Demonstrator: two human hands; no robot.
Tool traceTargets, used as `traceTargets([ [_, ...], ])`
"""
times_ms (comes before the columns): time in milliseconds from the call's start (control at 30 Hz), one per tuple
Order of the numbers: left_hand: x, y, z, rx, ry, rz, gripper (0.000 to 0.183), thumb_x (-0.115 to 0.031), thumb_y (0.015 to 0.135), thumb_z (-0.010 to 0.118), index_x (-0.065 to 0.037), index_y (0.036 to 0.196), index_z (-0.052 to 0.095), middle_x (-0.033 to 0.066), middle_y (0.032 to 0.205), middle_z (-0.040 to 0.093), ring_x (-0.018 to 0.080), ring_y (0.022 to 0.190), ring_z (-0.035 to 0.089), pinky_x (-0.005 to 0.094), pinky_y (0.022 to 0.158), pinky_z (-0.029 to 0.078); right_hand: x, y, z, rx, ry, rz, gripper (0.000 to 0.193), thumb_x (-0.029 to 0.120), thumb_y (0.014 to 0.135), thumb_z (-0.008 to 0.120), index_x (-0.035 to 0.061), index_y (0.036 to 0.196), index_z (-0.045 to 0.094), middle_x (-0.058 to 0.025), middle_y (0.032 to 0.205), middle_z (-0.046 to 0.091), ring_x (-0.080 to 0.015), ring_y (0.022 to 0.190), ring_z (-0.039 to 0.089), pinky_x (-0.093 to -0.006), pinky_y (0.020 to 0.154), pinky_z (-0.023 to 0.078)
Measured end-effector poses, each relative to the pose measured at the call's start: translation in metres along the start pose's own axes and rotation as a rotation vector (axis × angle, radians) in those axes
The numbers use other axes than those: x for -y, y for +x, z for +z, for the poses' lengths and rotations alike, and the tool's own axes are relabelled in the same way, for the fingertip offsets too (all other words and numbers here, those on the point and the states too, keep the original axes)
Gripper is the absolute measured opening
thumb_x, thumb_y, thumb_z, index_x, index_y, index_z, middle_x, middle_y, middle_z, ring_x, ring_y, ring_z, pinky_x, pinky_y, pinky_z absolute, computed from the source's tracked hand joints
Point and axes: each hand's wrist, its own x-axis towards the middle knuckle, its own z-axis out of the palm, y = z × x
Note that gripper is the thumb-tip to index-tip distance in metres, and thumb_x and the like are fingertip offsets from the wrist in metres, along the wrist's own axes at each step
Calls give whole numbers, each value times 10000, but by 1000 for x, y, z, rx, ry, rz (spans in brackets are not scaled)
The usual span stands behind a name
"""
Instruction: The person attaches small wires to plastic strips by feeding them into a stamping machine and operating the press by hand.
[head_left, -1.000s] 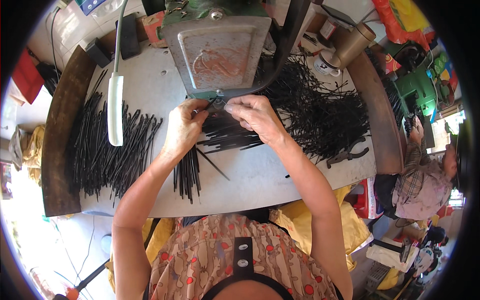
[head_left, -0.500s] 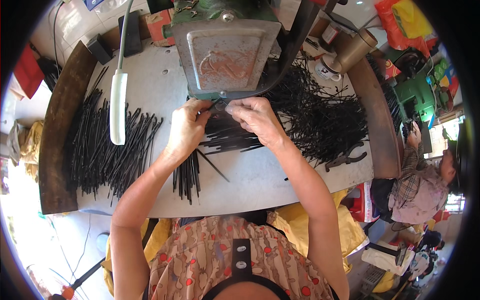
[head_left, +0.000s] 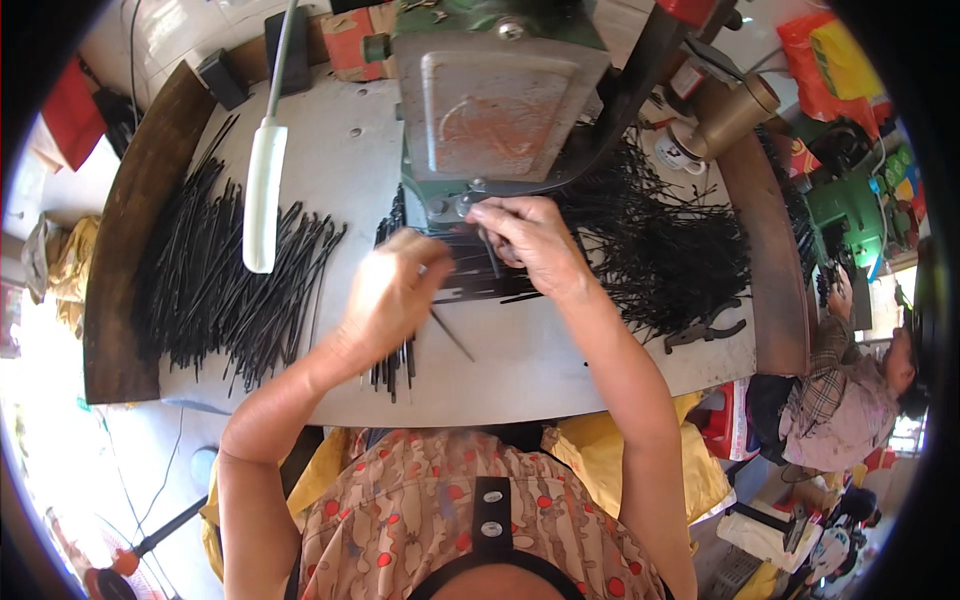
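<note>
My right hand (head_left: 530,243) is pinched just below the green machine (head_left: 500,115) with its grey metal cover. A thin black rod (head_left: 491,252) hangs from its fingers. My left hand (head_left: 398,288), smeared by motion, hovers over the bench to the left; its fingers look curled, but whether they hold anything cannot be made out. Beneath it, a small bundle of black rods (head_left: 393,372) lies on the metal bench top (head_left: 480,372), with one loose rod (head_left: 453,335) slanting beside it. More dark rods lie under the right hand, partly hidden by it.
A broad pile of black rods (head_left: 230,300) covers the bench's left. A tangled heap (head_left: 665,245) lies right, near pliers (head_left: 705,335), a white mug (head_left: 680,148) and a brown cylinder (head_left: 735,115). A white lamp (head_left: 264,200) hangs left. Another person (head_left: 835,385) works at right.
My left hand has come away from the machine, down and toward me, parting from the right hand. My right hand stays close below the machine. The whole view has shifted slightly.
</note>
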Motion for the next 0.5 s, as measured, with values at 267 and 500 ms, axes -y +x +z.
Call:
traceTargets([
  [267,53,-5,-18,123,301,-471,202,-172,728,599,24,776,588,163,703,590,303,694,580,355,628,447,0,-2,-7,14,81,4,176,143,808,566,-32,788,578,13,548,447,-17,393,324,-169,333,204],
  [500,55,-6,-23,-33,-120,-489,158,-112,737,591,22,681,529,33,557,502,83,500,451,235,446,365,-4,-10,-25,-86,138,-16,182,151,814,565,-31,819,569,2,584,464,-28,410,338,-174,347,235],
])
